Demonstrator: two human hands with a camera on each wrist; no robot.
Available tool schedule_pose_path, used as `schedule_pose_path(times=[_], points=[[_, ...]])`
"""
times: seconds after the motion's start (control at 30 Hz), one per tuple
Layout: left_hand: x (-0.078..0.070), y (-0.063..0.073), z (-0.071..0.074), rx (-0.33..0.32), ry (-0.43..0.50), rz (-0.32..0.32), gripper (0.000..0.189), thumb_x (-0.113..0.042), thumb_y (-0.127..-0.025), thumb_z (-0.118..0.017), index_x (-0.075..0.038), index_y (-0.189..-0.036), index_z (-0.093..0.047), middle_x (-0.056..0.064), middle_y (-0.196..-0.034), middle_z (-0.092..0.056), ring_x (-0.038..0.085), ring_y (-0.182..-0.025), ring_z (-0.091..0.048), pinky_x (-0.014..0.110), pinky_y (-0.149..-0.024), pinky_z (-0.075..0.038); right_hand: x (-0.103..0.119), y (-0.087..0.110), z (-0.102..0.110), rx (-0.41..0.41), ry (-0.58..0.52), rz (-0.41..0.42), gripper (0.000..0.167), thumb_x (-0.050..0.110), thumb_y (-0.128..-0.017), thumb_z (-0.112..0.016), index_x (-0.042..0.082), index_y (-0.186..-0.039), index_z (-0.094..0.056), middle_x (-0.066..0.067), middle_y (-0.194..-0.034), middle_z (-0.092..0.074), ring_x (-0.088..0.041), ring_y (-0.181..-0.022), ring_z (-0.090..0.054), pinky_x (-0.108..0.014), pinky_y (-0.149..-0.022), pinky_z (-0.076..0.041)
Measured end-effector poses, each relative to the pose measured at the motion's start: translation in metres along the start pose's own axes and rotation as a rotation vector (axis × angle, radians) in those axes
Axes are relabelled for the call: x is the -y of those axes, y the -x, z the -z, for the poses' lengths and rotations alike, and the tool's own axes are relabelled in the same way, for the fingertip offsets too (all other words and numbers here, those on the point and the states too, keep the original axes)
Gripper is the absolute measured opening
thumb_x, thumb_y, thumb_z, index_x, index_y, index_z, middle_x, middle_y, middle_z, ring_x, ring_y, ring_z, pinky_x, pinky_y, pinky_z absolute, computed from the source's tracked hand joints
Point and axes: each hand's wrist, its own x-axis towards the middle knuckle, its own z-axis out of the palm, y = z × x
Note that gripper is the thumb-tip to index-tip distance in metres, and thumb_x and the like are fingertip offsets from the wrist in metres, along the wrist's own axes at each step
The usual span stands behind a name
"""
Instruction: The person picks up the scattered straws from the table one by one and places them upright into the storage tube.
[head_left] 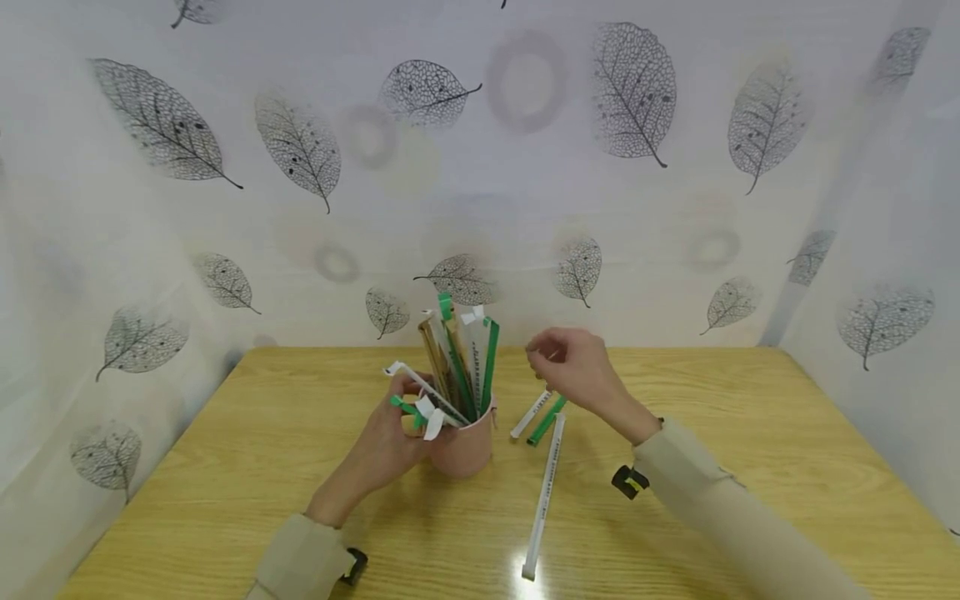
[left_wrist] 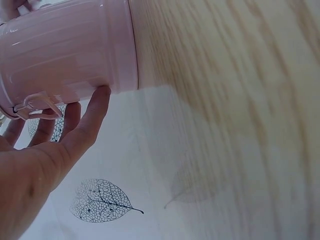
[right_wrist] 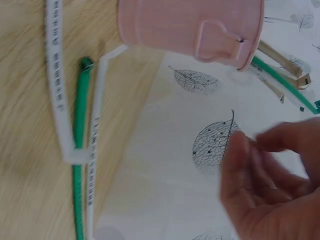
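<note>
A pink metal pail [head_left: 461,454] with small looped handles stands upright on the table, holding several wrapped straws in white, green and brown. My left hand [head_left: 390,446] grips the pail from its left side, fingers and thumb around the wall. A white straw [head_left: 435,393] and a green-tipped one lean out over that hand. My right hand [head_left: 573,367] hovers to the right of the pail, fingers loosely bent and nothing between them. Below it on the table lie a green straw [head_left: 547,419], a short-looking white straw [head_left: 529,417] and a longer white straw [head_left: 544,500].
The wood-grain table [head_left: 750,450] reaches back to a white cloth [head_left: 480,183] printed with grey leaves, which also hangs at both sides. Dark wrist straps show under each sleeve. Light glares off the table near the long white straw's front end.
</note>
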Motion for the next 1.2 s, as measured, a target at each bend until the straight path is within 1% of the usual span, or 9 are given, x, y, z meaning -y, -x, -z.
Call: schedule_pose_path(times=[0.07,0.13,0.2,0.3,0.47,0.67,0.83,0.97,1.2], points=[[0.000,0.000,0.000,0.005,0.003,0.007,0.064,-0.023,-0.087,-0.084,-0.013,-0.134,-0.041,0.011,-0.143,-0.055,0.032,-0.126,-0.057,0.051,-0.098,-0.052,-0.004,0.005,0.003,0.126,0.091,-0.136,0.013,0.015,-0.097,-0.063,0.004,-0.102,-0.070,-0.010,-0.081,-0.073,-0.016,-0.059,-0.066,-0.029,-0.053,-0.056],[0.000,0.000,0.000,0.010,0.006,0.016,0.064,-0.024,-0.087,-0.083,-0.013,-0.134,-0.041,0.012,-0.142,-0.055,0.032,-0.125,-0.057,0.051,-0.098,-0.051,-0.010,0.010,0.004,0.243,0.181,-0.225,0.012,0.017,-0.097,-0.064,0.005,-0.097,-0.066,-0.009,-0.075,-0.069,-0.015,-0.053,-0.063,-0.029,-0.050,-0.054],[0.000,0.000,0.000,0.010,0.004,0.021,0.065,-0.024,-0.087,-0.083,-0.013,-0.135,-0.041,0.012,-0.141,-0.055,0.032,-0.125,-0.057,0.051,-0.098,-0.051,-0.015,0.016,0.002,0.325,0.248,-0.276,0.012,0.017,-0.097,-0.065,0.006,-0.093,-0.062,-0.007,-0.069,-0.064,-0.014,-0.050,-0.060,-0.027,-0.047,-0.052],[0.000,0.000,0.000,0.008,-0.005,0.021,0.065,-0.024,-0.087,-0.083,-0.013,-0.135,-0.041,0.012,-0.140,-0.056,0.031,-0.125,-0.056,0.050,-0.097,-0.051,-0.020,0.024,-0.001,0.382,0.306,-0.314,0.014,0.016,-0.095,-0.067,0.007,-0.092,-0.057,-0.006,-0.065,-0.058,-0.014,-0.047,-0.056,-0.025,-0.044,-0.048],[0.000,-0.001,0.000,-0.002,-0.017,0.008,0.065,-0.023,-0.087,-0.084,-0.013,-0.135,-0.041,0.011,-0.140,-0.056,0.031,-0.127,-0.056,0.049,-0.097,-0.051,-0.026,0.032,-0.009,0.411,0.309,-0.361,0.018,0.012,-0.092,-0.071,0.005,-0.096,-0.054,-0.007,-0.072,-0.057,-0.014,-0.048,-0.052,-0.022,-0.043,-0.042],[0.001,-0.001,0.000,-0.004,-0.030,0.003,0.068,-0.024,-0.087,-0.083,-0.011,-0.138,-0.040,0.011,-0.139,-0.056,0.029,-0.124,-0.056,0.045,-0.095,-0.053,-0.033,0.036,-0.021,0.454,0.363,-0.343,0.021,0.009,-0.089,-0.074,0.006,-0.096,-0.055,-0.005,-0.078,-0.059,-0.013,-0.053,-0.053,-0.023,-0.046,-0.042],[0.002,-0.001,0.000,-0.010,-0.023,-0.005,0.066,-0.023,-0.087,-0.084,-0.012,-0.135,-0.041,0.011,-0.141,-0.056,0.030,-0.126,-0.056,0.047,-0.096,-0.052,-0.035,0.035,-0.024,0.435,0.320,-0.363,0.023,0.001,-0.086,-0.073,0.005,-0.096,-0.054,-0.006,-0.078,-0.060,-0.014,-0.049,-0.056,-0.023,-0.044,-0.045],[0.002,-0.001,0.000,-0.004,-0.023,-0.004,0.066,-0.024,-0.087,-0.084,-0.013,-0.135,-0.041,0.011,-0.140,-0.057,0.031,-0.126,-0.056,0.049,-0.097,-0.052,-0.037,0.034,-0.024,0.416,0.273,-0.421,0.025,-0.002,-0.085,-0.073,0.004,-0.100,-0.054,-0.008,-0.077,-0.062,-0.016,-0.049,-0.061,-0.024,-0.045,-0.049],[0.002,0.000,0.000,-0.003,-0.014,0.000,0.066,-0.024,-0.086,-0.084,-0.013,-0.135,-0.041,0.011,-0.142,-0.056,0.031,-0.127,-0.056,0.049,-0.097,-0.051,-0.040,0.032,-0.023,0.362,0.215,-0.508,0.038,-0.004,-0.082,-0.076,0.001,-0.112,-0.053,-0.014,-0.080,-0.063,-0.019,-0.052,-0.066,-0.029,-0.050,-0.057]])
